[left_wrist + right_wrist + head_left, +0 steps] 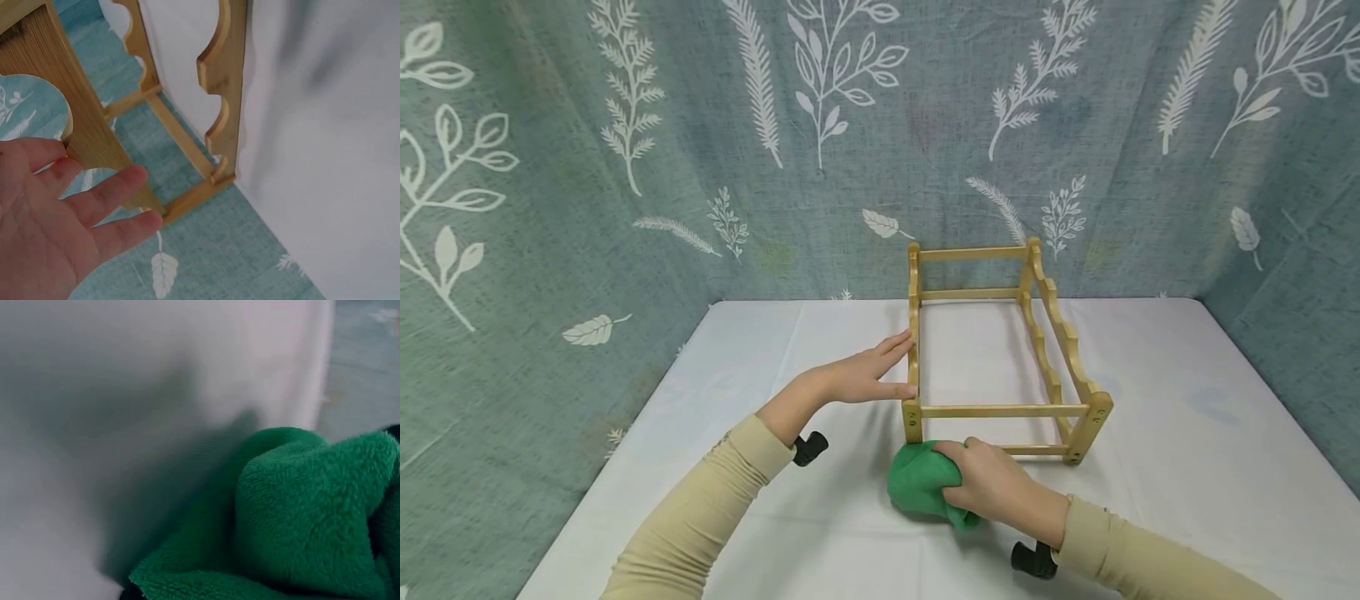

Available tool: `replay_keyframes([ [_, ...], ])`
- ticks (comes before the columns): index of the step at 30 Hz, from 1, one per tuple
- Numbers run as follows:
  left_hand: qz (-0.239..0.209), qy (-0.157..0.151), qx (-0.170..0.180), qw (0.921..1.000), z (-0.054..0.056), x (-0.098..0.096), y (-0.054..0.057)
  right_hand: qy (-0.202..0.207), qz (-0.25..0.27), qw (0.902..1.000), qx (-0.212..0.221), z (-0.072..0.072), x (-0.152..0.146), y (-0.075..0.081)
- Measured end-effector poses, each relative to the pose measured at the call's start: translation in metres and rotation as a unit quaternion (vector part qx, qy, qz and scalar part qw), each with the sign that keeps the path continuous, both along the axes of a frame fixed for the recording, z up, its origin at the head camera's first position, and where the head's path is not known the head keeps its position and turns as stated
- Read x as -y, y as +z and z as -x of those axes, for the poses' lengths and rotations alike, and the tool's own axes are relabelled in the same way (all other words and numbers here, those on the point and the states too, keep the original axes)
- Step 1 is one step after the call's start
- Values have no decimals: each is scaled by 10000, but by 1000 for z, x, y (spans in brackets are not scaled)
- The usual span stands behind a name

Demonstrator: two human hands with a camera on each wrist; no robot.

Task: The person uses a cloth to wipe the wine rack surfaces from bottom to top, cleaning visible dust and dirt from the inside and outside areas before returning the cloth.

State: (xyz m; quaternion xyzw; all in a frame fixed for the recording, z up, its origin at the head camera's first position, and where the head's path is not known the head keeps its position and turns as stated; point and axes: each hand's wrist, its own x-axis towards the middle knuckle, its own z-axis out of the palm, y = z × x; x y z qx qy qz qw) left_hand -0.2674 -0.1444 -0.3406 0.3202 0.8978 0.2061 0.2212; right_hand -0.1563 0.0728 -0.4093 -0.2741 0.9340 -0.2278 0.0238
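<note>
A light wooden rack (pixel 1003 411) with scalloped side rails stands on the white-covered table. My left hand (pixel 865 375) rests against its left side, fingers spread and nearly straight. In the left wrist view, the fingertips of that hand (pixel 56 219) lie along the scalloped wooden side (pixel 94 119). At the near left corner of the rack, my right hand (pixel 992 483) grips a bunched green cloth (pixel 921 479), close by the front leg. Filling the lower right of the right wrist view is the fluffy cloth (pixel 312 519), which hides the right fingers there.
The white tablecloth (pixel 1180 417) spreads around the rack. Behind and at both sides hangs a blue-green curtain (pixel 940 142) with white leaf prints. Each wrist carries a small black camera (pixel 810 448).
</note>
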Motion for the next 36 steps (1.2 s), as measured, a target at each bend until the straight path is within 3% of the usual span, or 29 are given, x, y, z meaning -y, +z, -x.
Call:
replay_keyframes([
  [9, 76, 57, -2, 10000, 0, 0, 1, -309, 663, 9928, -950, -6, -21, 55],
  [15, 411, 132, -552, 9975, -5, -5, -1, -711, 880, 9926, -445, -9, -59, 69],
  [19, 576, 346, -909, 9936, -11, -14, -1, -1037, 792, 9913, -149, -11, -88, 76],
  [23, 394, 609, -840, 9938, -14, -18, -2, -1361, 553, 9891, 102, -11, -111, 79],
  [28, 248, 775, -609, 9948, -15, -19, -3, -1368, 639, 9884, 165, -13, -126, 83],
  [33, 298, 762, -611, 9948, -15, -22, -1, -1598, 940, 9826, 89, -14, -148, 105],
  [36, 404, 733, -693, 9941, -17, -24, 1, -1960, 963, 9756, -213, -13, -164, 119],
])
